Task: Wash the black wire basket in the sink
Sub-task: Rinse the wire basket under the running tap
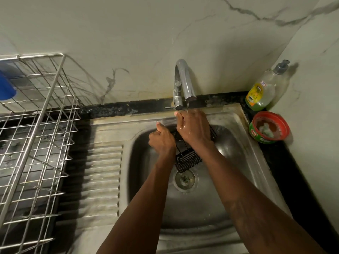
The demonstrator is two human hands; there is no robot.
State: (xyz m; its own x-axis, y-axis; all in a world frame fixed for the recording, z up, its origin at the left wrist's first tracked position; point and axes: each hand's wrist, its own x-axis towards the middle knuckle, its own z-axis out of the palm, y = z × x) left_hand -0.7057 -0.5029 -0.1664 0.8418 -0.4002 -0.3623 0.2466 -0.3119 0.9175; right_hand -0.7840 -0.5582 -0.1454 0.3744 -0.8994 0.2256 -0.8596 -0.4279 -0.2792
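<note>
Our left fingers curled round one black wire basket, right fingers laid over it, their grip unclear, one tap just above them, basket mostly hidden.

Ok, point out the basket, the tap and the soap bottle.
basket (186, 161), head view, its lower mesh end.
tap (185, 79), head view, its curved spout.
soap bottle (264, 92), head view, its clear body.
</note>
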